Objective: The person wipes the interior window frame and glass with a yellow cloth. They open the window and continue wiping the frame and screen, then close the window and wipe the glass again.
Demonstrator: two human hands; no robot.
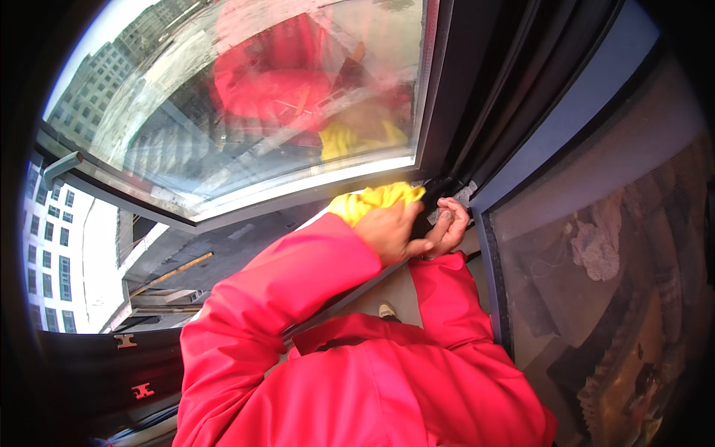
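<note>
My left hand [388, 232] is closed around a bunched yellow cloth [377, 202], just under the bottom rail of an open window sash [313, 176]. The cloth lies close to the sash's lower corner on the hinge side. Beside it, my right hand [451, 226] has curled fingers, and its thumb side is close to the left fingertips. Whether it grips anything does not show. Behind the right hand, pale crumpled scraps [465, 194], perhaps film or paper, sit in the dark corner of the window frame [475, 112]. The sash glass [268, 84] reflects red sleeves and the yellow cloth.
A lever handle [64, 167] sticks out from the sash's far left edge. On the right stands a framed mesh screen [558, 268]. Outside, below the sash, a wooden strip [173, 274] lies on a grey surface. A shoe [386, 310] shows on the floor.
</note>
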